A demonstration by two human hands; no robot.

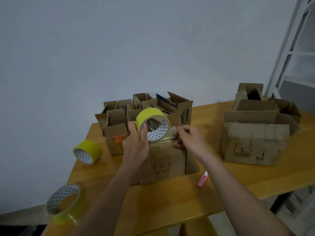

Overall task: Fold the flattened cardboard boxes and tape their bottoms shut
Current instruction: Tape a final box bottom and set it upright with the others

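Observation:
A folded cardboard box (167, 160) stands bottom-up on the wooden table (170, 201) in front of me. My left hand (136, 143) grips a yellow tape roll (153, 124) just above the box's top left, thumb through the core. A short strip of clear tape (172, 132) runs from the roll to my right hand (189, 138), which pinches its free end over the box's top seam.
Two more yellow tape rolls lie at the left: one (87, 151) beside the box, one (64, 202) near the table's front corner. Several folded open boxes (144, 108) crowd behind. Larger boxes (254, 133) stand at right. A pink cutter (202, 180) lies right of the box.

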